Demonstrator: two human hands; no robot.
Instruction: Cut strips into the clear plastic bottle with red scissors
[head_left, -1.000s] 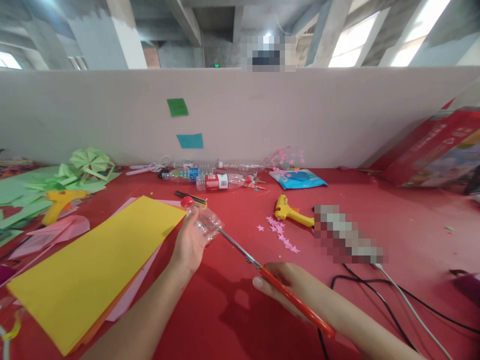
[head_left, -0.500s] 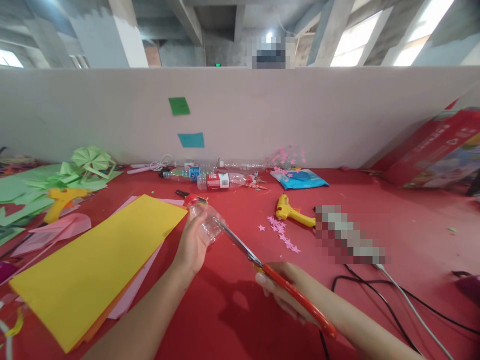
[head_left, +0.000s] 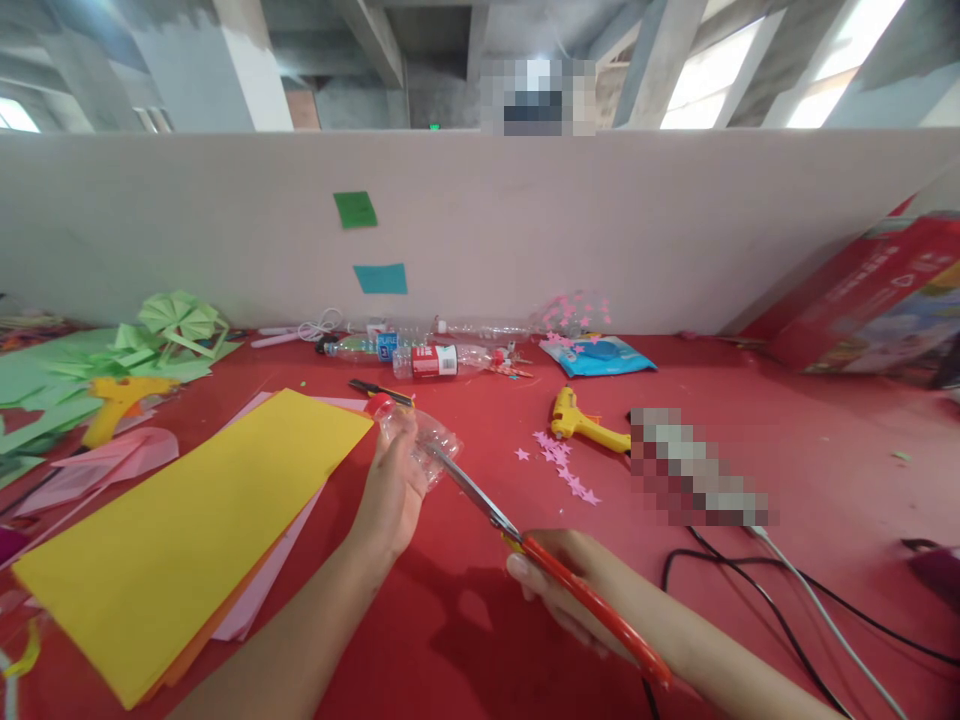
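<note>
My left hand [head_left: 391, 485] is closed around a clear plastic bottle piece [head_left: 439, 440] with a red cap [head_left: 379, 405] pointing away to the left. In my right hand [head_left: 566, 575] is a pair of scissors [head_left: 592, 605] with red handles. Their long metal blades reach up and left to the cut end of the bottle piece, at its near right side. Whether the blade tips are inside or against the plastic is hard to tell. Behind the cap lies a black and yellow utility knife [head_left: 375, 390].
Yellow paper sheets [head_left: 202, 530] lie at left, green paper cutouts [head_left: 176, 320] beyond. Plastic bottles [head_left: 435, 361] line the white partition [head_left: 480, 220]. A yellow glue gun [head_left: 589, 428], pink stars [head_left: 566, 470], a wipes pack [head_left: 600, 355] and cables [head_left: 750, 565] are on the right.
The bottle piece has turned slightly in my left hand, its cut end spreading wider to the right. The scissors have shifted a little left and down.
</note>
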